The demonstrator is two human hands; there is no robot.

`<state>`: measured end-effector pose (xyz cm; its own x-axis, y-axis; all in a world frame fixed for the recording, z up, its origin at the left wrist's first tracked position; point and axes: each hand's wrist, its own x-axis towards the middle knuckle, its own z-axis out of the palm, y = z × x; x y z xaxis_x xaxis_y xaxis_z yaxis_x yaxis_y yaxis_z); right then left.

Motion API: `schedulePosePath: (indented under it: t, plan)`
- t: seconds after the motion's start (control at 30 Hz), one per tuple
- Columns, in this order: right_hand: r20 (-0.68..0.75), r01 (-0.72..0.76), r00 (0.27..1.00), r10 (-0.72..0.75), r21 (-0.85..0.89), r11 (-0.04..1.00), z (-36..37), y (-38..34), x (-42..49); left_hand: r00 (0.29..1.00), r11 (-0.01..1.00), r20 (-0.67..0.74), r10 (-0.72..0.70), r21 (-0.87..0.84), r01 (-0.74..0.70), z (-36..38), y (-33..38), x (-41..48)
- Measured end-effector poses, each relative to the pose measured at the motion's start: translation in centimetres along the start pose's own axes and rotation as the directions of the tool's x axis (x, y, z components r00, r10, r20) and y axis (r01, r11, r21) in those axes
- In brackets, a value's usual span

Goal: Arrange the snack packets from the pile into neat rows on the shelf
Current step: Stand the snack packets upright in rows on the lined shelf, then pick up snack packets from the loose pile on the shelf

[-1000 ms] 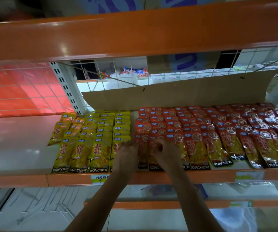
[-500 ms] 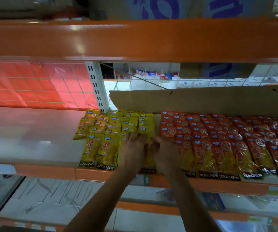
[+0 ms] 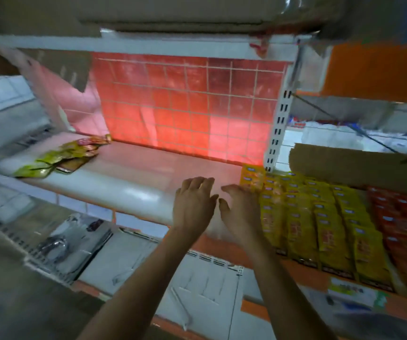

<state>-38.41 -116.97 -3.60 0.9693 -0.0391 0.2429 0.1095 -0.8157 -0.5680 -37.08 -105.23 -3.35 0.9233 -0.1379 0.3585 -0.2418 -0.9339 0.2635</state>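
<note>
Both hands empty, between packets: left hand (image 3: 194,204) flat and spread over the bare white shelf (image 3: 136,182), fingers straight, holding nothing; right hand (image 3: 240,207) also loose and spread, fingertips just beside the left edge of the yellow rows (image 3: 320,217), can't tell if touching

Yellow packets lie in neat overlapping columns on the right part of the shelf, red rows (image 3: 406,217) further right, cardboard sheet (image 3: 357,165) propped behind them

Pile (image 3: 60,158) of loose snack packets, yellow-green with some reddish ones, sits at the far left back of the same shelf, well apart from both hands; frame blurred, count unclear

Step, as judged: between placements, going for more stock. Next move likely calls for a long reach left to the pile, gripping a few packets, then laying them flush against the leftmost yellow column, labels matching, with the same overlap
</note>
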Motion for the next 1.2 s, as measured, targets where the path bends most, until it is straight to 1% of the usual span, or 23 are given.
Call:
schedulePosePath:
  t: [0.23,0.37,0.5,0.57,0.67,0.8,0.9,1.0,1.07,1.1,1.13,1.2]
  plan:
    - [0.066,0.083,0.994,-0.084,0.027,0.996,8.1,-8.9,3.4,0.982,0.982,-0.062,-0.178,0.049,0.181,-2.8,-12.3,0.8]
    - [0.127,0.115,0.984,-0.125,0.086,0.99,13.1,-13.2,6.3,0.957,0.955,-0.06,-0.284,0.075,0.288,-3.2,-18.7,1.9]
    - [0.201,0.156,0.964,-0.175,0.109,0.982,18.1,-17.0,10.2,0.929,0.919,-0.045,-0.368,0.13,0.371,-3.3,-25.2,3.7]
    - [0.254,0.143,0.953,-0.166,0.108,0.984,20.2,-18.9,12.2,0.908,0.897,-0.023,-0.419,0.147,0.418,-3.4,-28.2,4.6]
    - [0.29,0.134,0.943,-0.165,0.125,0.983,23.3,-21.4,14.8,0.889,0.875,-0.004,-0.458,0.176,0.452,-3.2,-32.5,5.8]
    - [0.33,0.125,0.931,-0.155,0.109,0.986,27.0,-24.3,17.1,0.868,0.848,-0.021,-0.496,0.204,0.49,-3.2,-37.5,7.0]
    - [0.343,0.127,0.924,-0.17,0.144,0.981,29.2,-27.0,18.6,0.865,0.839,-0.057,-0.499,0.22,0.498,-3.7,-41.2,8.3]
    - [0.287,0.11,0.944,-0.161,0.187,0.976,31.5,-29.7,20.4,0.876,0.844,-0.048,-0.481,0.245,0.477,-4.6,-46.0,9.7]
    - [0.252,0.087,0.96,-0.125,0.157,0.984,33.1,-31.0,21.4,0.898,0.863,-0.011,-0.44,0.273,0.426,-5.2,-49.2,10.6]
    - [0.257,0.055,0.962,-0.089,0.135,0.989,33.8,-31.4,21.9,0.907,0.87,0.016,-0.422,0.289,0.4,-5.5,-50.7,11.0]
    - [0.263,0.054,0.962,-0.081,0.107,0.993,34.5,-31.7,22.3,0.915,0.874,0.05,-0.401,0.319,0.366,-5.6,-52.0,11.4]
    - [0.305,0.003,0.951,-0.045,0.139,0.99,36.1,-32.2,23.1,0.933,0.892,0.132,-0.334,0.364,0.268,-5.7,-54.1,12.4]
